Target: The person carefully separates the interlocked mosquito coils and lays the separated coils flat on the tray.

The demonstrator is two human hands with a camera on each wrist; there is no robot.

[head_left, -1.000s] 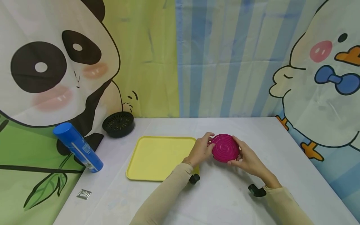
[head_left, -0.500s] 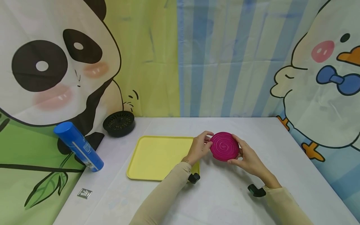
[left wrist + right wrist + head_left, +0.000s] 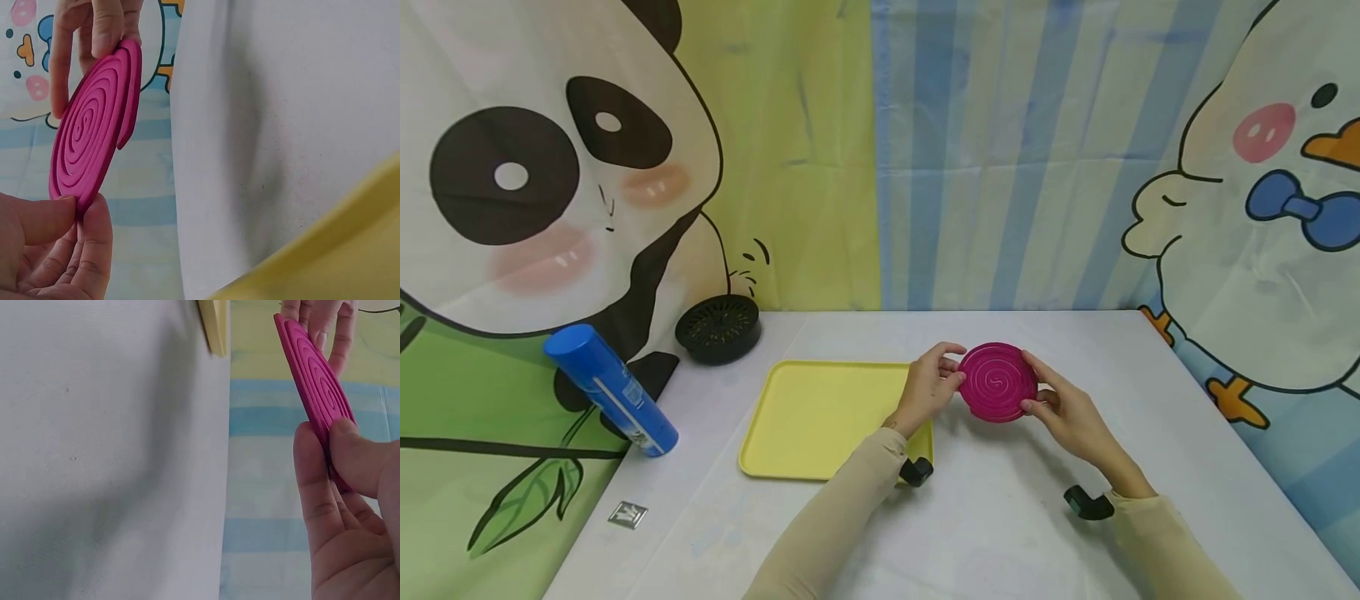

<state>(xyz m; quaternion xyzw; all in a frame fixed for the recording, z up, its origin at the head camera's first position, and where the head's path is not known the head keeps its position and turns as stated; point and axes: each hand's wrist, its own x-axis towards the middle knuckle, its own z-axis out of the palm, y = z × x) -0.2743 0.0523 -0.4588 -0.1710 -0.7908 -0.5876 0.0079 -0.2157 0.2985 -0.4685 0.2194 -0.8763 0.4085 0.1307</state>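
A magenta mosquito coil [image 3: 997,382], flat and wound in a spiral, is held up above the white table between both hands. My left hand [image 3: 925,387] pinches its left edge between thumb and fingers, which the left wrist view shows close up. On the right edge, my right hand [image 3: 1071,417] grips it with the thumb on the spiral face and fingers behind. In the left wrist view the coil [image 3: 87,128] stands tilted, its outer strand end sticking out a little. The right wrist view shows the coil [image 3: 322,394] nearly edge-on.
A yellow tray [image 3: 820,421] lies beneath and left of my left hand. Farther back stands a round black slotted holder [image 3: 718,329]. A blue spray can [image 3: 613,392] is at the table's left edge, with a small silver plate [image 3: 627,514] nearer me.
Both hands have lifted the coil slightly, and its face has turned a little. The right thumb has shifted up along its edge. Tray, can and holder stay put.
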